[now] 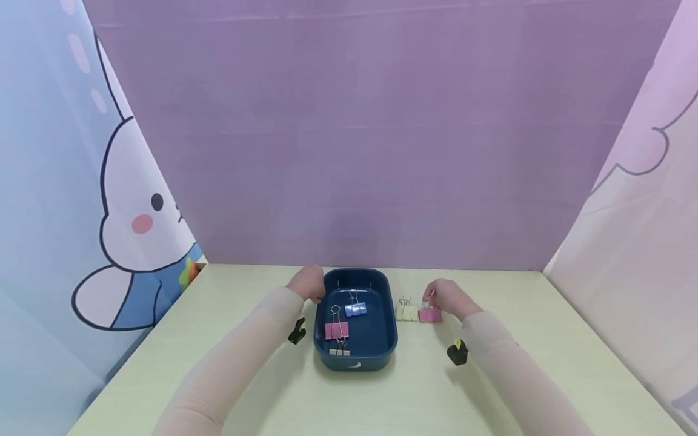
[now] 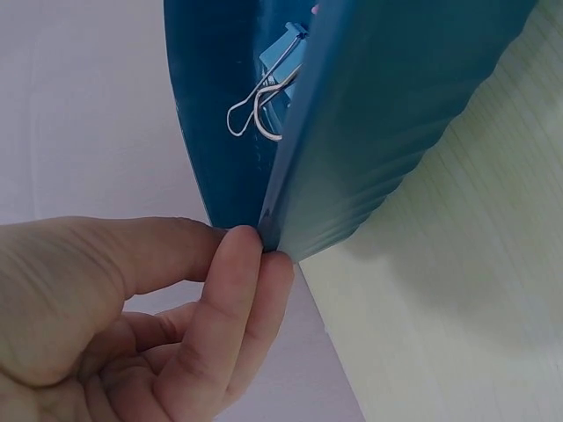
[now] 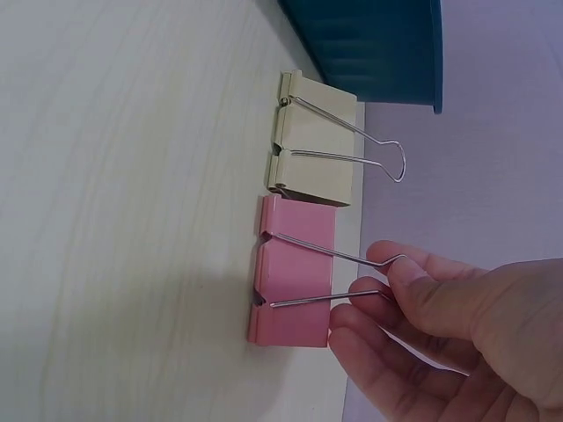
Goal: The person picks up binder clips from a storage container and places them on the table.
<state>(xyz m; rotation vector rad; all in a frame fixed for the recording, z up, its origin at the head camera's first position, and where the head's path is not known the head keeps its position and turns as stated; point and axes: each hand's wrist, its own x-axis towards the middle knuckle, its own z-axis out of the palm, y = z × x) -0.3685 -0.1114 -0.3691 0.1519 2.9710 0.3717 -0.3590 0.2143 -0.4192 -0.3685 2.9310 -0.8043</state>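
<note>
A dark blue plastic tray [image 1: 355,363] stands on the table, and the left hand [image 1: 308,283] pinches its far left rim. Thumb and fingertips [image 2: 236,255] meet over that rim in the left wrist view. To the right of the tray, the right hand [image 3: 440,325] pinches the wire handle of a pink binder clip [image 3: 295,272] between thumb and fingers. Beside it, end to end, lies a cream binder clip [image 3: 317,136]. Inside the tray are a blue binder clip [image 1: 356,309], another pink binder clip [image 1: 336,330] and a cream one [image 1: 339,352] near the front wall.
The pale wood-look table [image 1: 414,399] ends at a purple cloth backdrop [image 1: 354,133]. Printed curtains [image 1: 49,212] hang at the left and right sides. A small black device [image 1: 457,352] shows at the right wrist, another [image 1: 297,331] at the left.
</note>
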